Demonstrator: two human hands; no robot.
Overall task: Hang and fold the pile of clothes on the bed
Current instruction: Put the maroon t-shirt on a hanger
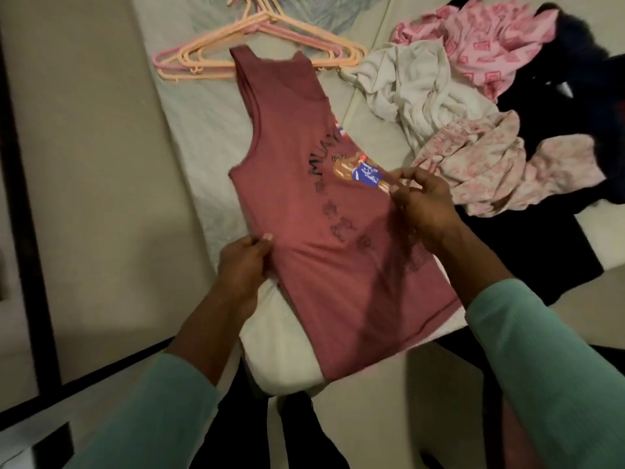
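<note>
One rose-red tank top (304, 204) lies flat on the bed (209, 137) at the centre of the view. Its straps point toward 12 o'clock, and its hem, toward 5 o'clock, seems to reach past the mattress corner. The right side looks folded in, since the print is cut off there. The left hand (245, 262), at 8 o'clock of the top, pinches the side edge between thumb and curled fingers. The right hand (422, 204), at 3 o'clock, pinches the opposite edge beside the printed figure. The cloth looks thin and limp, so a lift from two small pinches could let the folded side fall open or the hem slide off the corner, and an uneven pull would skew the fold. Counted: one top and two hands, both gripping it. At 12 o'clock lies one stack of hangers (257, 32), peach and pink, at least four but too overlapped to count surely, with the straps lying over them. From 1 to 3 o'clock sits the pile: one white garment (406, 82), one bright pink printed garment (490, 38), one pale pink floral garment (490, 164), and dark clothing (575, 106) whose number I cannot tell.
</note>
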